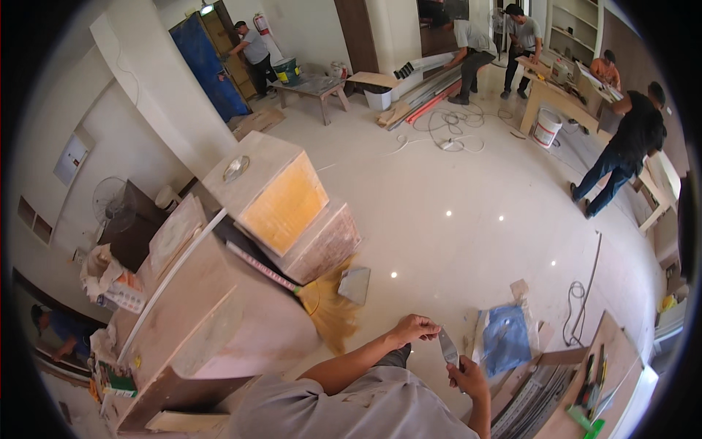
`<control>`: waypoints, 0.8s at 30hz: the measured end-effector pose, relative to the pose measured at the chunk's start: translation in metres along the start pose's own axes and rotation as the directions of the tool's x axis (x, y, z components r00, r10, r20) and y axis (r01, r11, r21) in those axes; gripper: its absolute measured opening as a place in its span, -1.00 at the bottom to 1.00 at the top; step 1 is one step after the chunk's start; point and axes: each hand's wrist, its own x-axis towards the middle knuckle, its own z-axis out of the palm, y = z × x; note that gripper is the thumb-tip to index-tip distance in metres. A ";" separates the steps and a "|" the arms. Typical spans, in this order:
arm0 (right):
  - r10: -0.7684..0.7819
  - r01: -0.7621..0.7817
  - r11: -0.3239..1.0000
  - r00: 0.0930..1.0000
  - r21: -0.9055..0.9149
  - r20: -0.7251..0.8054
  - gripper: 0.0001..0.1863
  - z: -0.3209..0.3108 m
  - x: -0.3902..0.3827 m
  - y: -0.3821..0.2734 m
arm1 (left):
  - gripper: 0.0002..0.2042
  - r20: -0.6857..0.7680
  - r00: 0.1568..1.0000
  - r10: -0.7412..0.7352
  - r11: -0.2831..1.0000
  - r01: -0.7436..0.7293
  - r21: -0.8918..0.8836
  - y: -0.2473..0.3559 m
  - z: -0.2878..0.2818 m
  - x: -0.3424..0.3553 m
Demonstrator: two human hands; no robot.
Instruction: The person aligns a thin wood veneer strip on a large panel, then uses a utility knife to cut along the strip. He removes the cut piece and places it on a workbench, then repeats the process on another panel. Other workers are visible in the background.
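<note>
In front of my body, my right hand (468, 376) is closed around the handle of a putty knife (448, 347), its metal blade pointing up and away from me. My left hand (415, 329) is close to the blade's far end, fingers pinched together. Whether those fingertips grip the blade's edge or some small bit, I cannot make out. Beyond the knife, to the right, a blue plastic sheet or bag (504, 338) lies on the floor.
At left stand stacked dusty boxes (284, 212), a broom (329, 304) and a large pinkish cabinet piece (241, 314). A wooden box of long strips (537, 395) and a board with tools (591, 388) are near right. Several people work farther off; cables (450, 132) lie on the floor.
</note>
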 end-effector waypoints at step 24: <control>-0.218 0.246 0.848 0.969 -0.470 0.114 -0.53 -0.213 0.495 -0.294 | -0.78 -0.285 0.957 0.045 0.992 -0.009 0.126 0.275 -0.223 0.401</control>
